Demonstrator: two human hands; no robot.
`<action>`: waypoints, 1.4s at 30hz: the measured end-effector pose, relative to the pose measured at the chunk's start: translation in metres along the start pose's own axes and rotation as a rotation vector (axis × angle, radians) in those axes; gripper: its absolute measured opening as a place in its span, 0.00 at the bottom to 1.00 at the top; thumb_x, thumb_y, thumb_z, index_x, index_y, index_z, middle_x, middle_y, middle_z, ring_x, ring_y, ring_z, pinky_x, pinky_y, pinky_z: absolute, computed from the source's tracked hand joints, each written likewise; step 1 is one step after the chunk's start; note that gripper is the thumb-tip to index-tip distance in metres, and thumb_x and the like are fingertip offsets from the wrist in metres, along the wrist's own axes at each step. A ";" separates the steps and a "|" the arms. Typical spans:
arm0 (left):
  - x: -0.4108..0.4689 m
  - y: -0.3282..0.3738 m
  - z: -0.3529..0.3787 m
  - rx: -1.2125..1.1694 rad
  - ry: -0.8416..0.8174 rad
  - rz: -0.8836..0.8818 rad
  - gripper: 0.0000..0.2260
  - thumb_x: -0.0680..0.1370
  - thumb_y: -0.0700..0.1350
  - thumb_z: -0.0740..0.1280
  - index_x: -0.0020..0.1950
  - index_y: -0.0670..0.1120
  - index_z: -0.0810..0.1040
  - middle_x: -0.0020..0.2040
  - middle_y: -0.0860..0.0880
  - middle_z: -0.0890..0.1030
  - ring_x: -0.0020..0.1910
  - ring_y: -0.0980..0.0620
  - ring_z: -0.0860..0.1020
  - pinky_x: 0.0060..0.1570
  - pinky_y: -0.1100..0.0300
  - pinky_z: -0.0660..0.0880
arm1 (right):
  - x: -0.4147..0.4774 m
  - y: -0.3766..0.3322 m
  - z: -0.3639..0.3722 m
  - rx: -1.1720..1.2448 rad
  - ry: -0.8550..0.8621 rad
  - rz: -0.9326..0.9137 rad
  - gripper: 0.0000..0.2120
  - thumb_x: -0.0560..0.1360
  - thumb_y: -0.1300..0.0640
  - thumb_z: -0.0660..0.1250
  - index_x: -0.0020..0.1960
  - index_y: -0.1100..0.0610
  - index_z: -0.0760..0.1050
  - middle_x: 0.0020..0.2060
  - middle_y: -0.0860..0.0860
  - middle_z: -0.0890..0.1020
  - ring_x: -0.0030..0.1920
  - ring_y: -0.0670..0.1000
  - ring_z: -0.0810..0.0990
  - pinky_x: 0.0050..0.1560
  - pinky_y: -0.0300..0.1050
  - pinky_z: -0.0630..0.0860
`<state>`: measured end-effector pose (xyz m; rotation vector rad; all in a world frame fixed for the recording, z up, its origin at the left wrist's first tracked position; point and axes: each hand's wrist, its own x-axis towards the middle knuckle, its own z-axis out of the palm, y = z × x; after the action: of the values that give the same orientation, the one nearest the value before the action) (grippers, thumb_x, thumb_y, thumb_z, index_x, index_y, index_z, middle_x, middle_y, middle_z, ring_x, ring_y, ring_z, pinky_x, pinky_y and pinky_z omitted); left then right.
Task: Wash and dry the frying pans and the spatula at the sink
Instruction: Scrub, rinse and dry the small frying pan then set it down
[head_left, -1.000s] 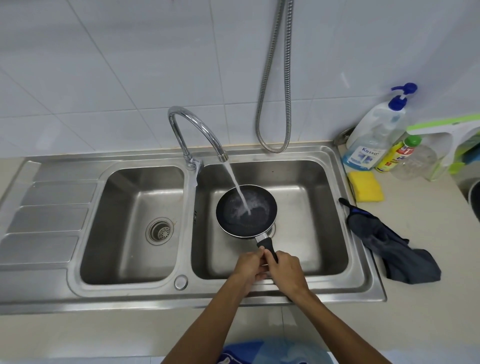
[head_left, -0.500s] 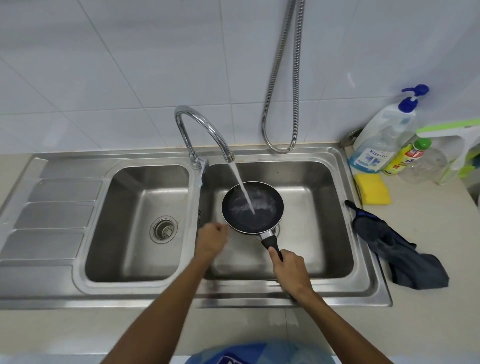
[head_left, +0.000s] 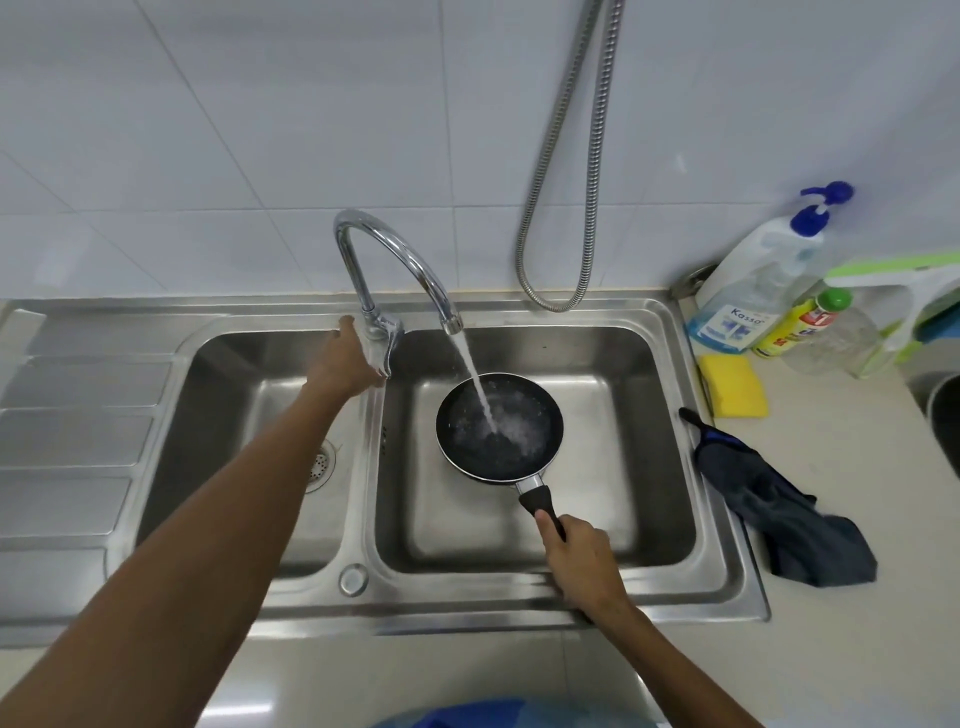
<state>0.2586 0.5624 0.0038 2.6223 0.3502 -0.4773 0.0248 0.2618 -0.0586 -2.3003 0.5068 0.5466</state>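
I see the small round frying pan (head_left: 500, 426), black non-stick inside with a thin bright rim, held over the right basin of the double steel sink (head_left: 670, 332). A slanted stream of water (head_left: 475, 379) strikes its bottom and breaks into white froth. Its stubby black handle (head_left: 540, 506), joined by a short metal neck, points toward me, and my right hand (head_left: 584, 564) is wrapped tight around the handle's end, thumb laid along the top.

My left hand (head_left: 343, 364) reaches across the left basin to the base of the curved chrome faucet (head_left: 395, 260); the fingers sit at the lever (head_left: 388, 340), but I cannot tell whether they grip it or only touch it.

The brushed steel has a ribbed drainboard (head_left: 78, 415) at far left. Behind, a corrugated metal hose (head_left: 571, 208) loops down glossy white tile. On the pale counter to the right lie a yellow rectangular sponge (head_left: 732, 387), a crumpled dark blue cloth (head_left: 784, 506), a translucent pump bottle (head_left: 763, 280) with a blue head, and a yellow bottle (head_left: 802, 325) with a green cap.
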 end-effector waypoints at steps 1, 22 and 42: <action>0.002 0.006 0.002 0.030 -0.021 0.033 0.51 0.66 0.40 0.83 0.80 0.41 0.55 0.70 0.33 0.72 0.68 0.32 0.72 0.64 0.42 0.72 | 0.000 0.000 -0.002 -0.014 0.003 -0.002 0.22 0.83 0.41 0.58 0.36 0.53 0.72 0.33 0.50 0.78 0.36 0.54 0.75 0.39 0.46 0.66; 0.026 0.028 -0.036 0.495 0.244 0.307 0.21 0.75 0.64 0.71 0.53 0.47 0.87 0.46 0.41 0.85 0.45 0.37 0.83 0.45 0.50 0.78 | 0.001 0.019 -0.015 -0.109 0.014 -0.063 0.21 0.82 0.40 0.58 0.40 0.55 0.73 0.34 0.52 0.78 0.35 0.52 0.77 0.38 0.46 0.72; -0.052 0.036 0.054 -0.056 0.227 0.015 0.20 0.81 0.55 0.68 0.65 0.44 0.68 0.51 0.41 0.82 0.50 0.36 0.81 0.48 0.46 0.76 | -0.008 0.011 -0.071 -0.705 0.287 -0.338 0.15 0.75 0.46 0.73 0.45 0.55 0.71 0.25 0.48 0.76 0.22 0.52 0.76 0.24 0.42 0.60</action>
<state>0.2086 0.4972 -0.0080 2.6274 0.4094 -0.1615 0.0299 0.2056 -0.0136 -3.0789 0.0322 0.2419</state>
